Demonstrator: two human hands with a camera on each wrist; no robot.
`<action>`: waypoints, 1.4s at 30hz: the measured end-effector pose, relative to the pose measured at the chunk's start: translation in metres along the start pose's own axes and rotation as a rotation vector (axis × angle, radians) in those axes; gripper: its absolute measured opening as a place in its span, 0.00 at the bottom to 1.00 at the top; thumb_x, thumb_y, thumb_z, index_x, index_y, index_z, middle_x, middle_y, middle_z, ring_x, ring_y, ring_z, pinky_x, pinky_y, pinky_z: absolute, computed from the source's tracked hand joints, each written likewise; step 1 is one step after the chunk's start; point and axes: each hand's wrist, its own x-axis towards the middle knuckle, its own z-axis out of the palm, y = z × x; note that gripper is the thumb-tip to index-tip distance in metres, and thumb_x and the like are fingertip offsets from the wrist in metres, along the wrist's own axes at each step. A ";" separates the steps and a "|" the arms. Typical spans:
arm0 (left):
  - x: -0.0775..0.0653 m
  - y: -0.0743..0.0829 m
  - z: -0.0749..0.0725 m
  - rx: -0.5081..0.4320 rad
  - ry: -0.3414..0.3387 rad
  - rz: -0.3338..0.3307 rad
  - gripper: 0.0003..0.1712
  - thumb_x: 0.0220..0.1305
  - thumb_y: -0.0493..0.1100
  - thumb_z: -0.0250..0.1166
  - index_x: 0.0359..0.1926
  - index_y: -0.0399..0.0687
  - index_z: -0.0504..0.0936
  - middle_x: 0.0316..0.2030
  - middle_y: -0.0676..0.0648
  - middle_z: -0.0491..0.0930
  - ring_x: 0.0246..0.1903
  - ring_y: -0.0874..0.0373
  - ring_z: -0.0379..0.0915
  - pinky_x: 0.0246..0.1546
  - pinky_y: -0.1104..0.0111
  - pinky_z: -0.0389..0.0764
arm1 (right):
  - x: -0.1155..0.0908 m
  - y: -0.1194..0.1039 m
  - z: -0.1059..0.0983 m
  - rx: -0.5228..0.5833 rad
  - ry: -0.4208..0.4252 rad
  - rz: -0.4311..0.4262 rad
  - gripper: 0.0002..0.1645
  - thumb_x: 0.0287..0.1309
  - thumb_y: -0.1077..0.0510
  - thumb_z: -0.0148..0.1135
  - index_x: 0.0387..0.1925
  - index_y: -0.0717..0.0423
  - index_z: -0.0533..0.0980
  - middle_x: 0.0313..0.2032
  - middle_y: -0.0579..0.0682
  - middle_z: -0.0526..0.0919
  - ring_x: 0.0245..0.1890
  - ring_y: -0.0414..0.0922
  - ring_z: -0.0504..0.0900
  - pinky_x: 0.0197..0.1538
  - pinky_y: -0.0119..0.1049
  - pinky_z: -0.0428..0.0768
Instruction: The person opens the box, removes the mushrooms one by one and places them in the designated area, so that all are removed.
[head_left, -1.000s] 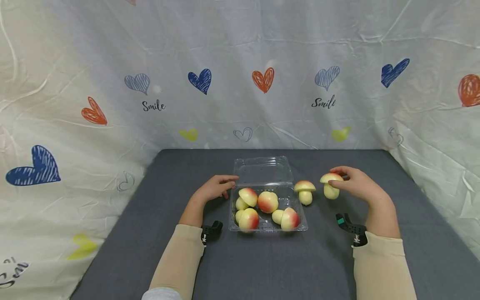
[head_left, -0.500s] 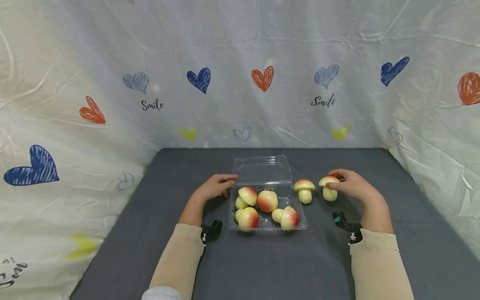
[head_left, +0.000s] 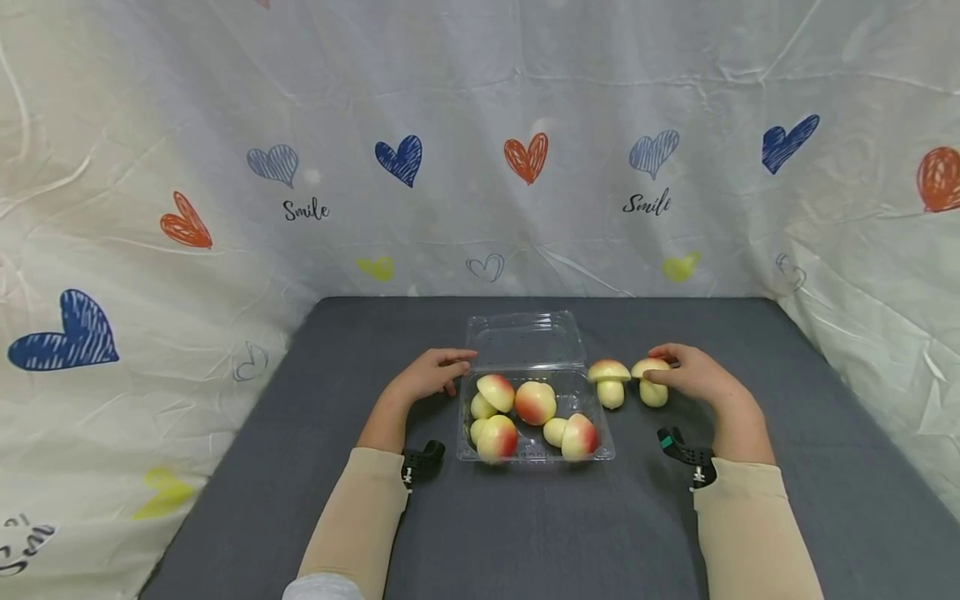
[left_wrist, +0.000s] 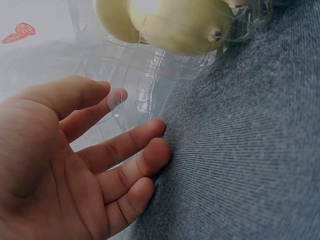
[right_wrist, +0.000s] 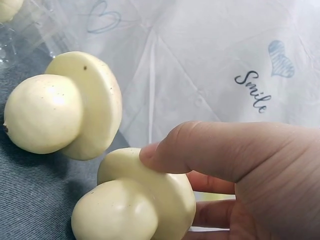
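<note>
My right hand (head_left: 699,372) pinches the cap of a toy mushroom (head_left: 653,395), yellow with a red-tinged top, between thumb and fingers. In the right wrist view the thumb lies on the pale underside of that mushroom's cap (right_wrist: 167,200). Another mushroom (head_left: 610,392) stands to its left, against the clear plastic box (head_left: 528,454). Several more mushrooms, such as one with a red cap (head_left: 536,403), lie in the box. My left hand (head_left: 429,375) stays at the box's left edge near the hinge, fingers loosely bent, some fingertips touching the cloth in the left wrist view.
The box's clear lid (head_left: 525,340) is folded back behind it. Dark grey cloth (head_left: 540,533) covers the table. A pale curtain (head_left: 450,83) printed with hearts hangs behind and at both sides.
My right hand has moved left with the mushroom, bringing it close beside the standing one. The left hand and the box have stayed put.
</note>
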 end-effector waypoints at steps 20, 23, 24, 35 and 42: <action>0.000 0.001 0.000 0.020 0.008 -0.006 0.24 0.80 0.49 0.57 0.73 0.55 0.75 0.51 0.45 0.82 0.31 0.50 0.79 0.34 0.62 0.76 | 0.000 -0.002 -0.001 0.014 -0.048 0.024 0.42 0.74 0.45 0.58 0.72 0.73 0.61 0.65 0.76 0.68 0.62 0.70 0.70 0.59 0.66 0.70; -0.001 0.002 0.000 0.019 0.006 -0.007 0.25 0.80 0.49 0.57 0.73 0.54 0.74 0.52 0.45 0.82 0.31 0.50 0.79 0.34 0.61 0.76 | -0.002 -0.006 -0.003 0.015 -0.046 0.028 0.42 0.75 0.44 0.58 0.73 0.72 0.61 0.65 0.76 0.67 0.63 0.71 0.69 0.60 0.67 0.69; -0.001 0.002 0.000 0.018 0.006 -0.008 0.25 0.80 0.50 0.57 0.73 0.54 0.75 0.52 0.45 0.82 0.31 0.50 0.79 0.34 0.61 0.76 | -0.003 -0.007 -0.004 0.017 -0.044 0.029 0.43 0.75 0.44 0.58 0.73 0.72 0.60 0.65 0.76 0.67 0.63 0.71 0.68 0.60 0.67 0.69; -0.001 0.003 0.000 0.016 0.011 -0.007 0.25 0.80 0.49 0.57 0.73 0.52 0.75 0.50 0.45 0.82 0.30 0.50 0.79 0.32 0.62 0.75 | -0.001 -0.012 -0.007 0.022 0.013 0.014 0.48 0.72 0.38 0.61 0.75 0.67 0.58 0.68 0.75 0.63 0.68 0.72 0.63 0.61 0.67 0.68; 0.000 0.002 0.000 -0.003 0.009 -0.015 0.24 0.80 0.49 0.57 0.72 0.54 0.75 0.50 0.46 0.82 0.31 0.50 0.79 0.32 0.62 0.74 | -0.005 -0.021 -0.009 0.037 0.023 -0.022 0.50 0.70 0.36 0.61 0.76 0.65 0.58 0.70 0.74 0.62 0.69 0.72 0.62 0.63 0.67 0.66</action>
